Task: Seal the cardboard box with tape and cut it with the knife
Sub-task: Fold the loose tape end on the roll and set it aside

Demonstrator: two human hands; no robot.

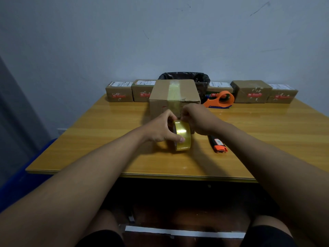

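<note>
Now left hand [160,128] grips tape roll [182,135], right hand [194,118] pinches edge.

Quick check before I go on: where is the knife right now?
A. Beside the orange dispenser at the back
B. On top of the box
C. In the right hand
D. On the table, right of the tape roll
D: the knife lies on the table just right of the tape roll, which both hands are working on; no hand touches it.
</note>
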